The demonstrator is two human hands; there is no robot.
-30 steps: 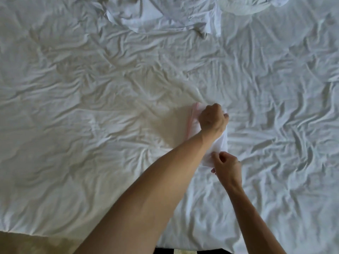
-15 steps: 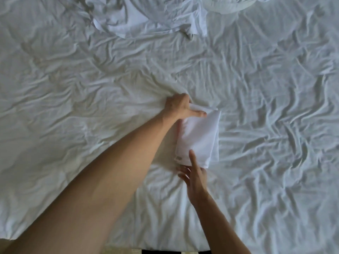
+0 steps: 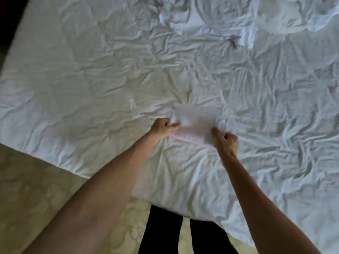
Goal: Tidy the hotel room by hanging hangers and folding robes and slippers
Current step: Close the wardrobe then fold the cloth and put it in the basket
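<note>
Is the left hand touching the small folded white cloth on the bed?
Touching. The head view shows the left hand pinching the left edge of the folded white cloth, with its fingers curled on the fabric and no gap.

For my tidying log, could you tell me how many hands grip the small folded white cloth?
2: the left hand grips its left edge, the right hand its right edge.

We record a folded white cloth (image 3: pixel 196 123) on the wrinkled bed cover (image 3: pixel 91 88), pinched by our left hand (image 3: pixel 162 128) and right hand (image 3: pixel 226 141), with crumpled white linen (image 3: pixel 211 17) at twelve o'clock.
</note>
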